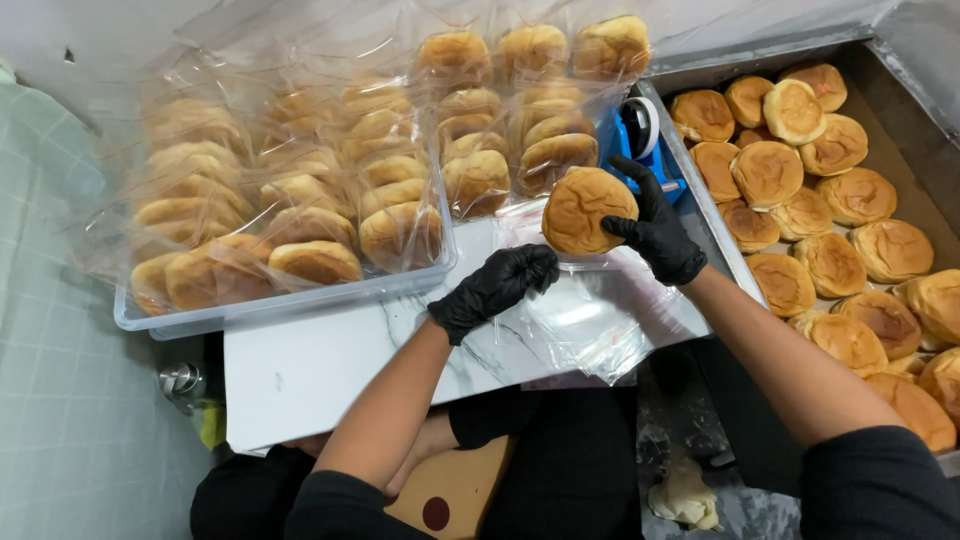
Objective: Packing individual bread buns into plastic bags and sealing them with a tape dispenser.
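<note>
My right hand (655, 228), in a black glove, grips a round golden bun (582, 208) from its right side and holds it above the white marble board (330, 360). Just below and left of the bun, my left hand (497, 286), also in a black glove, has its fingers curled on the edge of a clear plastic bag (580, 315) lying on a loose stack of such bags. The bun sits right at the bag's upper edge.
A clear plastic tub (290, 300) of bagged buns fills the far left. A metal tray (700, 175) with several loose buns is on the right. A blue tape dispenser (640, 140) stands between them. A lump of dough-like scrap (685, 495) lies low near my lap.
</note>
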